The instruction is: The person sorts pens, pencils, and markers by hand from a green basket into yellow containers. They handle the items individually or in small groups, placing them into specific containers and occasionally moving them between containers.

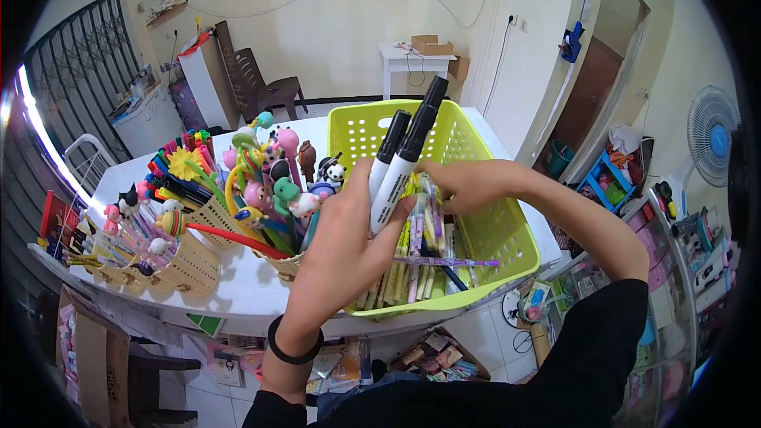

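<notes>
Two white markers with black caps [396, 178] stand upright in my left hand [341, 242], whose thumb and fingers are closed around them. A lime-green perforated basket [515, 250] sits on the table just beyond. Inside it, my right hand [472, 184] is closed against a bunch of slim yellow and purple patterned pens [426, 218]; its fingertips are partly hidden by the pens. More pens and pencils lie in the bottom of the basket, with a purple pen [448, 261] resting across them.
Left of the basket, cream woven holders [194, 265] carry several pens with animal toppers [287, 194] and coloured markers [178, 174]. A red pen [238, 240] juts out sideways. The white table [250, 289] ends close to my body. Shelves [662, 301] stand at the right.
</notes>
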Available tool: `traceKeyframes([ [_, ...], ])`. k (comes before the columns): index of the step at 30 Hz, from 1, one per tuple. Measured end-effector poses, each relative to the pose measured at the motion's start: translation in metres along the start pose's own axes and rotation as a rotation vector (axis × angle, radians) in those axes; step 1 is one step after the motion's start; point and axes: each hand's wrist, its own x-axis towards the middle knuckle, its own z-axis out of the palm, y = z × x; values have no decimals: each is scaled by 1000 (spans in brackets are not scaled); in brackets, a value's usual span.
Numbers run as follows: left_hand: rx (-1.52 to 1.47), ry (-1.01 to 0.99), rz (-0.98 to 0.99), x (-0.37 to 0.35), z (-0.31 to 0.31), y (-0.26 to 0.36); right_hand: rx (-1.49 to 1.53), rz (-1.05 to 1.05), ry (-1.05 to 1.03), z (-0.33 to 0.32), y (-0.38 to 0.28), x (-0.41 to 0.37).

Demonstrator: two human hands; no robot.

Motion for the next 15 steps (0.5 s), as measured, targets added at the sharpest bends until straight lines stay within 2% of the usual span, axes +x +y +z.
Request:
traceKeyframes([
  [2,9,4,12,1,0,1,110,-97,136,-7,-4,-11],
  [6,6,-4,-31,-1,-1,5,173,-198,182,-17,-23,-43],
  [8,-8,-13,-44,-1,0,2,215,-330,342,-29,-26,-61],
  [10,-23,-22,-54,-1,-2,3,373,-325,619,-40,-29,-79],
  [12,60,-46,-111,-1,-5,9,402,-439,818,-50,-29,-89],
  [13,62,-44,-107,0,-3,7,400,-442,822,-52,-34,-95],
  [15,-132,21,-44,1,0,0,555,-553,958,-52,-49,-102],
])
